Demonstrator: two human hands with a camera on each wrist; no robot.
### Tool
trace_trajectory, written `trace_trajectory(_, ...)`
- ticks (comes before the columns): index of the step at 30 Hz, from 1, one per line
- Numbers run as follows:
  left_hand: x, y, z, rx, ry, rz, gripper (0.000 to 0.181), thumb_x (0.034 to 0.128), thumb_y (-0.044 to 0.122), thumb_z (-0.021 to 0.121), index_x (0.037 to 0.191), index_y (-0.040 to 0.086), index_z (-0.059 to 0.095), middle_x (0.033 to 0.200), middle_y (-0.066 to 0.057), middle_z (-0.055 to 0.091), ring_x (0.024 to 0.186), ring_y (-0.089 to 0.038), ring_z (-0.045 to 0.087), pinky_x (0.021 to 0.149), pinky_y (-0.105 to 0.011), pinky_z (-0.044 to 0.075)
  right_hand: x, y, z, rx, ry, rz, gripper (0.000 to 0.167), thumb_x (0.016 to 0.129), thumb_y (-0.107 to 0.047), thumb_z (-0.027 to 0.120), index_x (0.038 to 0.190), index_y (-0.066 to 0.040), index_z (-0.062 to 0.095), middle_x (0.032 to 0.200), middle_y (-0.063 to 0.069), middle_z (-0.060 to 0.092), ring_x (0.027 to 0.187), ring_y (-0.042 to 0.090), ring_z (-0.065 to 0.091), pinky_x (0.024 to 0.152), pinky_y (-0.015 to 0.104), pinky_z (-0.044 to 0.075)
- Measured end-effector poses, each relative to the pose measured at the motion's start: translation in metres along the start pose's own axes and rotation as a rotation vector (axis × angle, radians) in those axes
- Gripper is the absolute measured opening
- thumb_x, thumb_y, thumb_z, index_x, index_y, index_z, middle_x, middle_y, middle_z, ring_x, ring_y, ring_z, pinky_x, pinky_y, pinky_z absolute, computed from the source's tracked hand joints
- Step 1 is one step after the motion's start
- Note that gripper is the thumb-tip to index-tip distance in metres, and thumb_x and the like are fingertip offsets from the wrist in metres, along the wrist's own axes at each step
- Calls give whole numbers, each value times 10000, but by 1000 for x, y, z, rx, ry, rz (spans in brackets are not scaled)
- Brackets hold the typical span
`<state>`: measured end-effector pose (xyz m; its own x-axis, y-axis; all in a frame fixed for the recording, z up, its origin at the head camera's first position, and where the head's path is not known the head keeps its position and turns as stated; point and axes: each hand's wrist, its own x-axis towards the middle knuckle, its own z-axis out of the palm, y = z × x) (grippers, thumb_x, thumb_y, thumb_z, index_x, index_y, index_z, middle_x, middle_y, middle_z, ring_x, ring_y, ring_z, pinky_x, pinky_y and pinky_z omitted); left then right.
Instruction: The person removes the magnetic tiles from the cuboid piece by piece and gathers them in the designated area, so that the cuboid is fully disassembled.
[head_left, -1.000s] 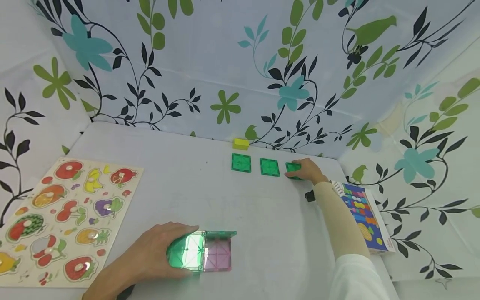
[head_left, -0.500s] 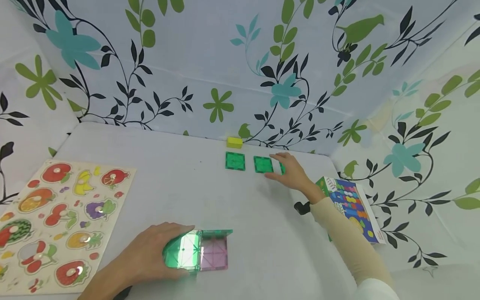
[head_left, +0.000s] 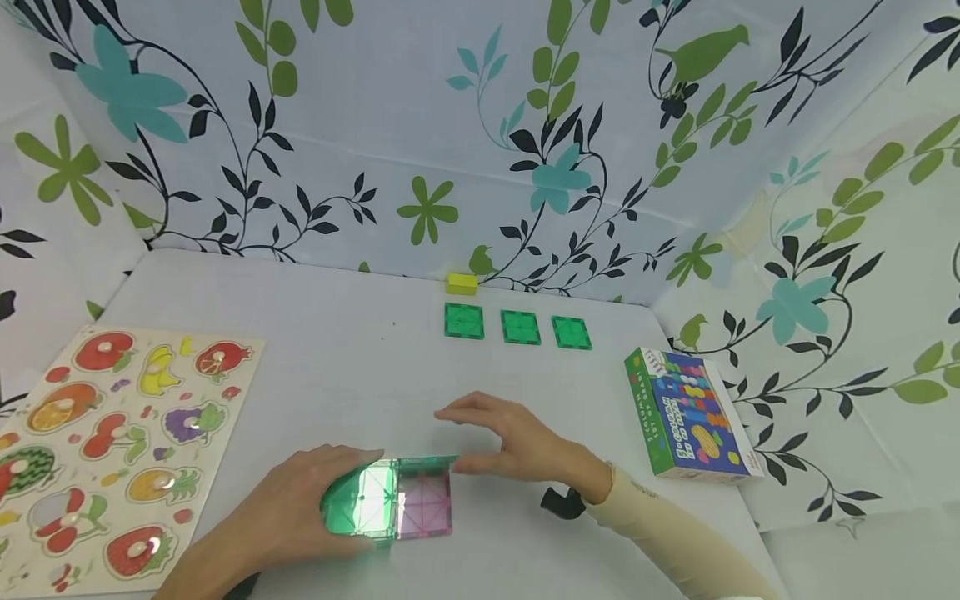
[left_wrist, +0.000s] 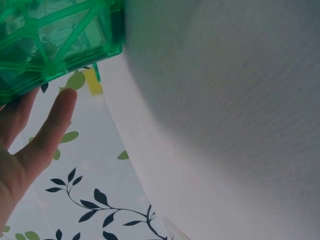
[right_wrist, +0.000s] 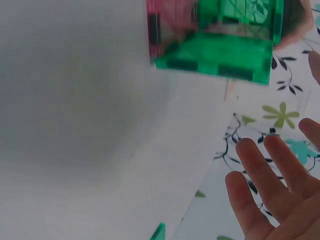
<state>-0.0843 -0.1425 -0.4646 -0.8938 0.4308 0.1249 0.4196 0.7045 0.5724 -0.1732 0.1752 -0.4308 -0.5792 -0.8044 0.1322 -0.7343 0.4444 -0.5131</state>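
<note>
My left hand (head_left: 292,508) grips a small structure of see-through magnetic tiles from its left side, thumb and fingers at opposite edges. Green tiles (head_left: 373,500) form its left part and back wall; a pink tile (head_left: 424,504) lies at its right. In the right wrist view the green wall (right_wrist: 215,52) stands beside the pink piece. My right hand (head_left: 517,437) hovers at the structure's back right corner, fingers spread and holding nothing; whether the thumb touches the wall I cannot tell. Farther back, three green square tiles lie in a row: left (head_left: 464,321), middle (head_left: 521,327) and right (head_left: 572,332).
A fruit puzzle board (head_left: 135,450) lies on the left of the white table (head_left: 330,350). At the right edge sits a colourful box (head_left: 693,417). A yellow block (head_left: 461,284) is at the back, against the patterned cloth (head_left: 337,125).
My right hand has let go of the right green tile, leaving it in the row, and has come back toward the structure. The left hand keeps its hold. The head view has shifted slightly.
</note>
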Motion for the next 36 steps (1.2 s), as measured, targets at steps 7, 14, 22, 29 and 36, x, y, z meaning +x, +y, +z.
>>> trace_trajectory(7,0,0,0,-12,-11,-12,837,626,646,884,1351,296,655,1241,169,681,1096,-100,626,894,-395,534,5,-8,36,-192,75,-259,452,889,-235,809,1322,-174,695,1184,-37,722,967,46,702,857,88,511)
trace_trajectory(14,-1,0,0,-2,11,7,832,616,622,899,1342,292,663,1234,177,682,1084,-82,621,883,-378,534,8,-7,50,-368,184,-336,388,851,-13,777,1181,-217,783,1054,-87,745,845,22,669,717,78,469)
trace_trajectory(22,-1,-1,2,7,29,27,828,610,593,912,1335,273,670,1227,176,686,1068,-77,628,867,-354,537,9,-5,51,-368,221,-360,470,806,68,757,1177,-218,786,993,-89,742,803,20,660,696,80,455)
trace_trajectory(29,0,0,1,7,13,21,827,615,599,908,1339,282,666,1230,162,692,1080,-94,641,882,-369,546,6,1,45,-318,226,-308,488,825,68,756,1224,-212,765,988,-66,738,834,32,677,737,71,483)
trace_trajectory(36,0,2,-1,22,-11,-9,849,615,620,899,1357,287,655,1241,161,683,1099,-105,630,912,-402,544,4,16,22,-144,262,-125,341,910,0,733,1214,-150,767,982,-17,743,849,69,679,732,96,519)
